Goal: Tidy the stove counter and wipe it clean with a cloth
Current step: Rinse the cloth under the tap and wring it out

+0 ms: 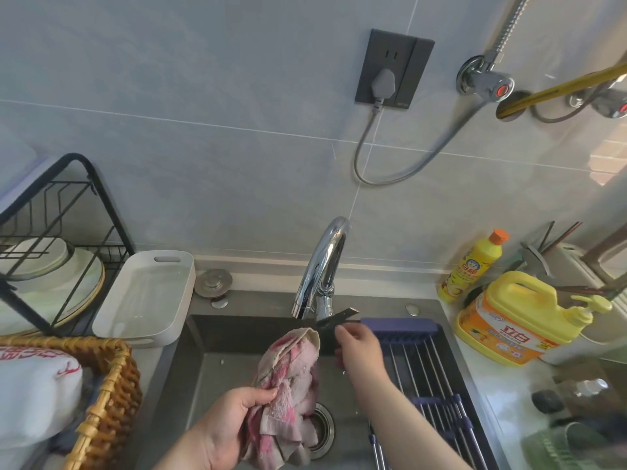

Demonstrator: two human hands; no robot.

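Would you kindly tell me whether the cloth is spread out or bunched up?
Bunched up: the cloth hangs crumpled in folds from the left hand gripping it over the sink.

Grey tiled wall [203,130] with socket [393,67], seemingly sunlit.

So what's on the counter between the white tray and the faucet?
A round metal stopper and, just in front of it, a smaller metal button, in the head view.
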